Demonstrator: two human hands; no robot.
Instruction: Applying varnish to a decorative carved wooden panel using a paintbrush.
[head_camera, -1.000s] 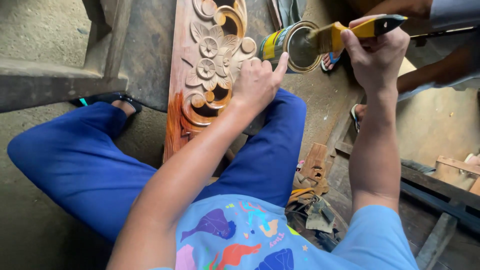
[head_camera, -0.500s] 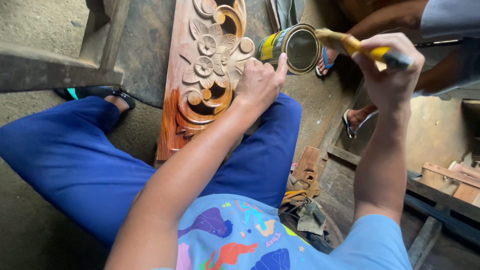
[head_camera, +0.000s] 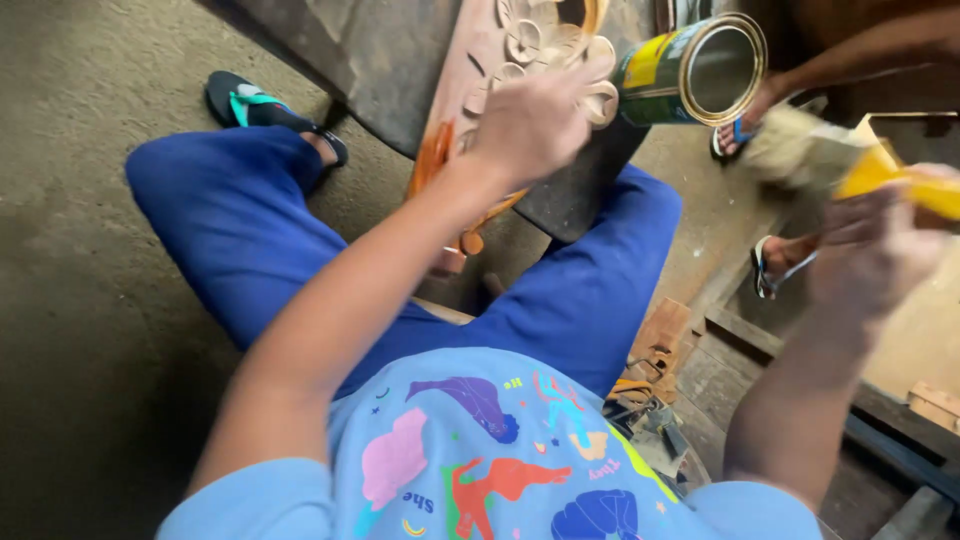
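My left hand (head_camera: 535, 120) rests on a carved wooden panel (head_camera: 500, 50) with flower shapes, partly coated orange-brown along its lower left edge. An open metal can (head_camera: 695, 70) lies tilted beside the panel, just right of that hand. My right hand (head_camera: 880, 250) is closed on a paintbrush with a yellow handle (head_camera: 900, 180) and pale bristles (head_camera: 790, 145), held off to the right of the can. The view is blurred by motion.
I sit with blue trousers (head_camera: 240, 230), my foot in a dark sandal (head_camera: 260, 105) on the concrete floor. Another person's feet in sandals (head_camera: 775, 265) stand at the right. Wood scraps (head_camera: 660, 340) and timber lie at lower right.
The view has swung down and left. My right hand with the brush has dropped lower and further right of the can. My left hand stays on the carved panel.
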